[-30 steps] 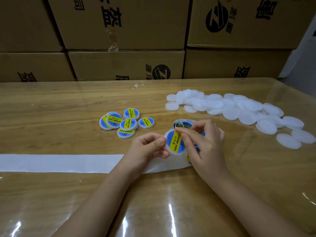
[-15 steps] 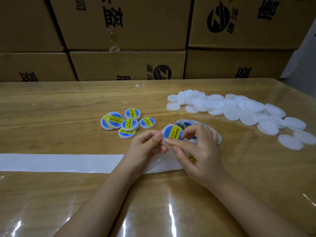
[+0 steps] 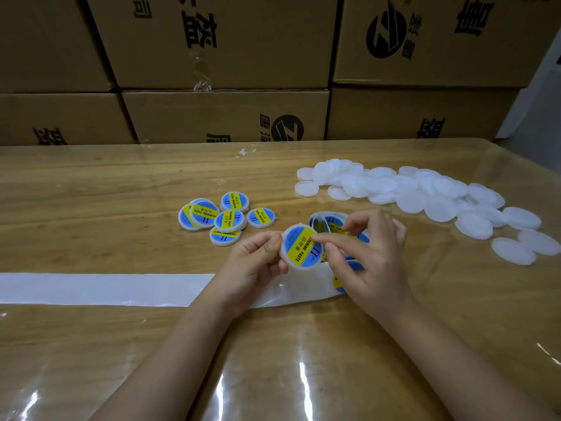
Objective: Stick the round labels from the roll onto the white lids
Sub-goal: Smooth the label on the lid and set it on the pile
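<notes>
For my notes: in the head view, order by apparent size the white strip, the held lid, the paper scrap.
1. white strip
2. held lid
3. paper scrap, farther away, yet clearly smallest

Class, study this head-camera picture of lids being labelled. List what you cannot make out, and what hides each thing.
- Label roll: head view, mostly behind the right hand; labels left uncountable.
- Held lid: underside faces away; the left hand covers its left rim.
- White lids: overlapping, so no exact count.
- Backing strip: cut off by the left edge.
- Cartons: print cropped by the top edge.
</notes>
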